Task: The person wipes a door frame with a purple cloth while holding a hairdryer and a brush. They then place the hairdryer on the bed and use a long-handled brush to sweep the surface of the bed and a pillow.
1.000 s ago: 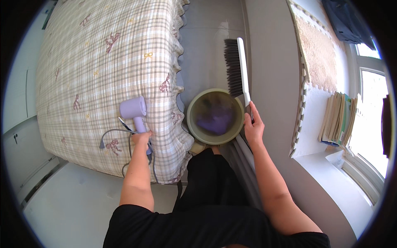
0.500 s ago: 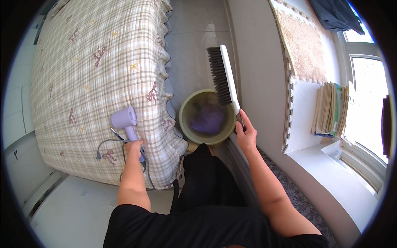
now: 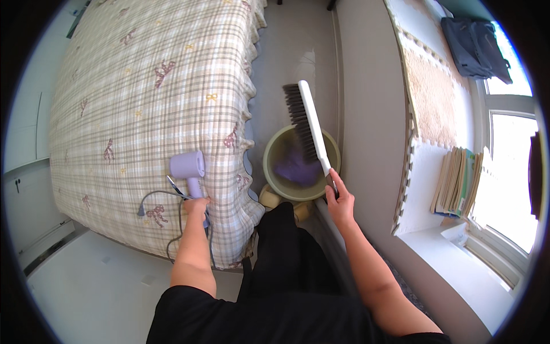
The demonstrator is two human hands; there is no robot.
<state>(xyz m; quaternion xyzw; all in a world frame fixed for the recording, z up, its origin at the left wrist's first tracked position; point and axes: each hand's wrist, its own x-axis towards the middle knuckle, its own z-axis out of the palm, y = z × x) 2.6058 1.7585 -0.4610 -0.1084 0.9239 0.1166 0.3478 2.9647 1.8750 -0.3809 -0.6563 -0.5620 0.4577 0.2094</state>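
My left hand [image 3: 196, 205] is closed around the handle of a lilac hair dryer [image 3: 188, 165] on the bed's near right corner. A grey cord with a plug [image 3: 141, 210] loops beside it. A thin dark item with a metallic tip [image 3: 173, 184] also shows by these fingers; its kind is unclear. My right hand [image 3: 342, 203] grips the dark handle end of a long white bed brush [image 3: 312, 123] with dark bristles facing left. The brush is held over an olive-green bin [image 3: 268, 166], in which a crumpled purple bag-like thing [image 3: 297, 167] lies.
The bed [image 3: 143, 109] wears a plaid, ruffled cover. At right, a window ledge [image 3: 458, 272] carries foam mats [image 3: 431, 94], a row of books [image 3: 456, 182] and a dark bag [image 3: 474, 49]. Slippers [image 3: 269, 198] show beside the bin; a wall borders the passage.
The view has shifted, so the bed and bin appear farther right. The brush's far end has come nearer and swung left relative to the bin. Both hands keep their holds.
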